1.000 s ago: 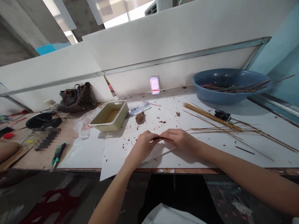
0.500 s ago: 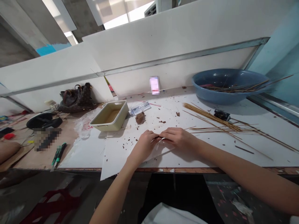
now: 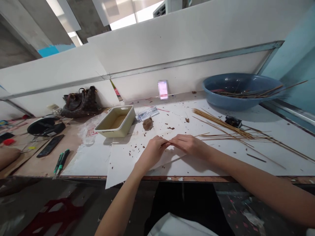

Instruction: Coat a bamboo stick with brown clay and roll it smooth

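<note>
My left hand [image 3: 155, 148] and my right hand [image 3: 186, 143] meet over the white sheet [image 3: 123, 164], fingertips pinched together. Whatever lies between the fingers is hidden or too small to make out. Just beyond them sits a brown lump of dough-like material [image 3: 147, 124], with dark crumbs scattered about. Thin tan sticks [image 3: 219, 122] lie in a loose bundle to the right of my right hand, and one dark brown stick [image 3: 256, 158] rests nearer the front edge.
A pale green tub [image 3: 114, 131] stands left of the lump. At the back right is a blue basin [image 3: 228, 101] holding sticks. A small black object [image 3: 233, 121] lies among the bundle. Farther left are green-and-black tools [image 3: 61, 163], a phone [image 3: 50, 146] and a handbag [image 3: 80, 104].
The fingertips of both hands have shifted very slightly and still meet in the same spot. Everything else on the table stays in place.
</note>
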Demonstrator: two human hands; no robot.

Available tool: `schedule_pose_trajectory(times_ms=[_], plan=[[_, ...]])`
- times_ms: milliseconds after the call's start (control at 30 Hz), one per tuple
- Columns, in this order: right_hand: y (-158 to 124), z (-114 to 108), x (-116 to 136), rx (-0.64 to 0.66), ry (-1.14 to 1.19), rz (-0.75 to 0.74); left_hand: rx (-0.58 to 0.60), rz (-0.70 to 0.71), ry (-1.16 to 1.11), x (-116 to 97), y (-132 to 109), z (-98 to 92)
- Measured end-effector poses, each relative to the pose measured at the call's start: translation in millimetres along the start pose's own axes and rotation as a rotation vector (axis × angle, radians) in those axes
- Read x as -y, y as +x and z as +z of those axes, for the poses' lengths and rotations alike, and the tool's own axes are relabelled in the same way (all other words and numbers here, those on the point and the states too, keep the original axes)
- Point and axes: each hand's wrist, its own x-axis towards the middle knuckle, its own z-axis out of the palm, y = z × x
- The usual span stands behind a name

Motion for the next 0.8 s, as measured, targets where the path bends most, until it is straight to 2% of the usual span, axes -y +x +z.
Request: schedule_pose_trajectory(times_ms=[233, 400, 600, 800], plan=[[-2.5, 3.0, -6.4, -0.026, -0.057, -0.003, 0.045, -0.059, -0.015, -6.9, 0.6, -9.8], [-3.8, 6.7, -4.1, -0.054, -0.020, 0.015, 0.046, -0.083, -0.041, -15.0, 3.6, -9.1], [-3.4, 6.2, -1.6, -0.040, 0.000, 0.014, 0.045, -0.147, -0.142, -8.4, 7.9, -3.9], [-0.2, -3.4, 4.7, 0.038, -0.019, -0.002, 0.031, -0.178, -0.252, -3.1, 4.2, -3.7]])
